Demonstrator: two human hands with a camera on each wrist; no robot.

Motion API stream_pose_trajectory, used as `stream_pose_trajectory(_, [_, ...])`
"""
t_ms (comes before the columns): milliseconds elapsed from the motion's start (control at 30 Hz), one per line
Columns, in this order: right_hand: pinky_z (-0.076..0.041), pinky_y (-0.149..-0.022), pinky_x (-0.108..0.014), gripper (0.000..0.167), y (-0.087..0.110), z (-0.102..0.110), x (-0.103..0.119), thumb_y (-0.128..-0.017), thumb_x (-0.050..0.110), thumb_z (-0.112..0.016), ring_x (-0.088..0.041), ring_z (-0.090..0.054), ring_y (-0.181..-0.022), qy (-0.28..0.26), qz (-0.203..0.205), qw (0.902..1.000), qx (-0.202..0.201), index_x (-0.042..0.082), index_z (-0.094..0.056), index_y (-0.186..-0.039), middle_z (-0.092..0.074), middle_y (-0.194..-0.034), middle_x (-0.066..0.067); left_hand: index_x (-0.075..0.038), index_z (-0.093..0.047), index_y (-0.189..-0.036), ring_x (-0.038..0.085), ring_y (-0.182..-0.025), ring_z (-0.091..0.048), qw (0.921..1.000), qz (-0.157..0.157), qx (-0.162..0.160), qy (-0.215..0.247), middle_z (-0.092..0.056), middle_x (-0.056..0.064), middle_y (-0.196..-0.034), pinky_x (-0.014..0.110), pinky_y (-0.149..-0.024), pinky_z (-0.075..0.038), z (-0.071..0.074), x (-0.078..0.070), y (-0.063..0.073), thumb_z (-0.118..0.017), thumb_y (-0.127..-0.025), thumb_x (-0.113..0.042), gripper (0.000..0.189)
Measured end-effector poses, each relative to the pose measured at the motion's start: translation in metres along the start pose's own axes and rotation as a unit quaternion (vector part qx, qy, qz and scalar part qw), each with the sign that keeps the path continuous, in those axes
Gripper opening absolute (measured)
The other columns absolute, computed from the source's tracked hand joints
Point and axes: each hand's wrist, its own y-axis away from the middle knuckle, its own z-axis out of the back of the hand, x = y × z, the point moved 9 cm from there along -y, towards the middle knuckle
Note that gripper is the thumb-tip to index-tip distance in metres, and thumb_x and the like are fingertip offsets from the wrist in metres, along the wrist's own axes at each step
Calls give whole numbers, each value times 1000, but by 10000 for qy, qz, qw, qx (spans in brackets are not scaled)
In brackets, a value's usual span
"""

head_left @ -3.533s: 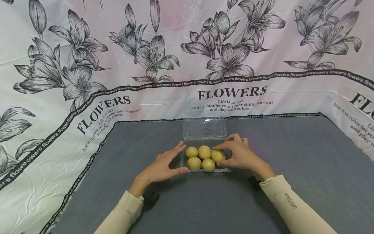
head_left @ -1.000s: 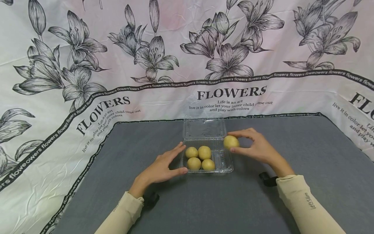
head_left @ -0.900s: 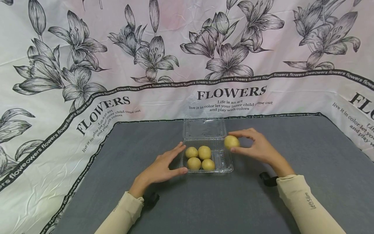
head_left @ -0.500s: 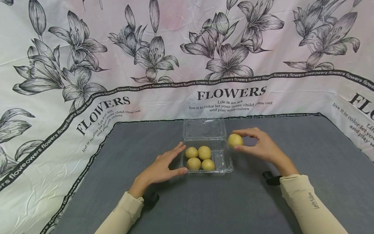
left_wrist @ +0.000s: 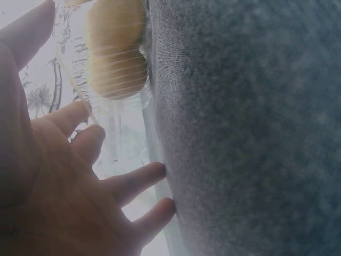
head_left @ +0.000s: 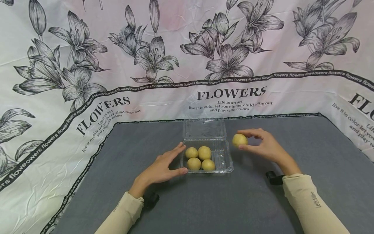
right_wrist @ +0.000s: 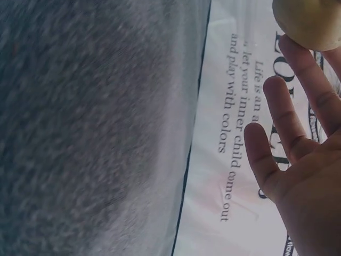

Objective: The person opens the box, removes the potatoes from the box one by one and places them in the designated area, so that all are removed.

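My right hand (head_left: 267, 148) pinches a smooth, pale-yellow ball (head_left: 240, 140) between thumb and fingers, just right of a clear plastic clamshell box (head_left: 224, 161). In the right wrist view the ball (right_wrist: 309, 21) shows at the top edge, and the other fingers are spread. Several like yellow balls (head_left: 204, 152) sit in the left part of the box, whose lid (head_left: 204, 129) is tilted up at the back. Fairly straight fingers of my left hand (head_left: 160, 166) rest along the box's left side. What the balls are made of cannot be told.
A grey cloth (head_left: 204, 208) covers the table. Behind and to the left hangs a white and pink flower-printed sheet (head_left: 163, 100). Dark devices (head_left: 274, 178) sit at both wrists, below beige sleeves (head_left: 312, 201).
My right hand has lifted one yellow ball out of the box's right part and carried it rightward, past the rim. The left hand and the box have stayed in place.
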Motion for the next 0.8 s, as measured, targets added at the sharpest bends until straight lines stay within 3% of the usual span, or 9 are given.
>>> stream_pose_trajectory(167, [-37,-94,-44,50,2,-1,-11,-84,29,-85,-12,-54,-107,41,-240,9995,219,16,-71,-130,-72,-123,-6,-31,-21,-164,28,-157,-24,10000,22,21,16,-13,-9,-173,72,-117,-18,0,-1,0,-64,-93,-61,88])
stream_pose_trajectory(400, [-41,-95,-47,52,5,-4,-22,-86,35,-84,-25,-60,-113,327,-456,9966,597,13,-69,-131,-72,-125,-10,-32,-21,-164,27,-157,-24,10000,58,21,1,-11,-13,-172,71,-117,-19,0,0,1,-64,-93,-61,88])
stream_pose_trajectory(567, [-47,-92,-43,52,8,-7,-30,-86,36,-83,-24,-63,-110,279,-566,9952,749,13,-70,-131,-73,-122,-10,-33,-20,-164,27,-157,-24,10000,92,34,0,-9,-18,-170,71,-118,-18,0,1,1,-63,-93,-62,88])
stream_pose_trajectory(800, [-52,-88,-35,51,11,-9,-37,-86,35,-83,-20,-66,-106,222,-656,9937,882,11,-70,-130,-74,-122,-10,-34,-20,-164,28,-157,-24,10000,69,29,6,-10,-15,-171,72,-117,-18,-1,3,-1,-63,-93,-63,88])
